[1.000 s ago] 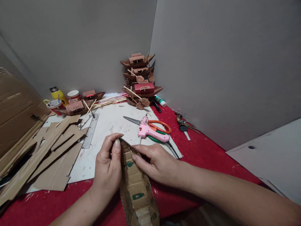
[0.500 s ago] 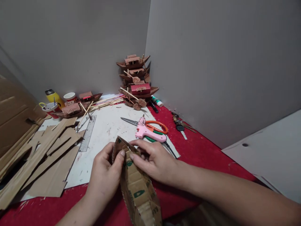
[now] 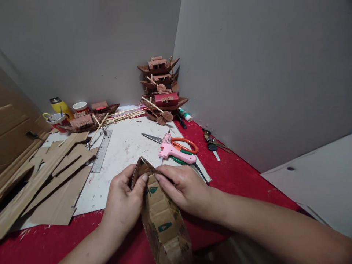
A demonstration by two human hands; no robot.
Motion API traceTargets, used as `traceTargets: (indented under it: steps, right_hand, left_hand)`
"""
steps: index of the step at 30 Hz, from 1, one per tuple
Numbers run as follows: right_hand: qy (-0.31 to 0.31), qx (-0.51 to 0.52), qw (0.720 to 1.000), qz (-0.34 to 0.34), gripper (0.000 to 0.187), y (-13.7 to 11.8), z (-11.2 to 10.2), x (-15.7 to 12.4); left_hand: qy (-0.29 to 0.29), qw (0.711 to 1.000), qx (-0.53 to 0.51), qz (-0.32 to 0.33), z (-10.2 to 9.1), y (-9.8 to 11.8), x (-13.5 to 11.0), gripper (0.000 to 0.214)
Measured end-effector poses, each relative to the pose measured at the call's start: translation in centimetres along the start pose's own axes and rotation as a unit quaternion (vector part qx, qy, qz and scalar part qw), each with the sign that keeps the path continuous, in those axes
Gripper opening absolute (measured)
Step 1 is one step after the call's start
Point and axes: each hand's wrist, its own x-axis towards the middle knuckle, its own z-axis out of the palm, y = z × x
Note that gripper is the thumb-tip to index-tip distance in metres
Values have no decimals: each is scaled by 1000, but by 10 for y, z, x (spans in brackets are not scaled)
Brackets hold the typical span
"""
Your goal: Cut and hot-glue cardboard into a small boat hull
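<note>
A brown cardboard boat hull (image 3: 161,211) with green printed marks points away from me, its pointed tip uppermost and its lower end running past the bottom of the view. My left hand (image 3: 126,194) grips the left wall near the tip, thumb inside the hull. On the opposite wall, my right hand (image 3: 183,187) pinches the edge between thumb and fingers. Some fingertips of both hands are hidden behind the cardboard. Just beyond the tip lie a pink glue gun (image 3: 176,152) and scissors (image 3: 185,145) with orange and green handles.
Cardboard strips (image 3: 55,179) are piled at left beside a clear ruler (image 3: 102,152). Finished model boats (image 3: 165,101) are stacked in the corner, with thin sticks (image 3: 126,116) and cups (image 3: 80,107) left of them. Keys (image 3: 213,146) lie near the right wall.
My right hand has shifted slightly along the hull's right edge, its thumb now closer to the wall. The view has tilted a little; the hull stays in both hands.
</note>
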Motion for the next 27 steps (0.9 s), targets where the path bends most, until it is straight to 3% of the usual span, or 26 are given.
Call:
traceTargets:
  steps: [9,15,27]
  right_hand:
    - [-40,6,999,16,25,0,6,-2]
    - [-34,8,999,24,22,1,9,1]
    - [-26,2,996,80,27,-3,-6,6]
  left_hand:
    - [2,1000,-3,3,4,2,1,16]
    - [7,1000,-13,-5,5,-1,3,16]
    - [-26,995,-91,-11,5,-12,9,16]
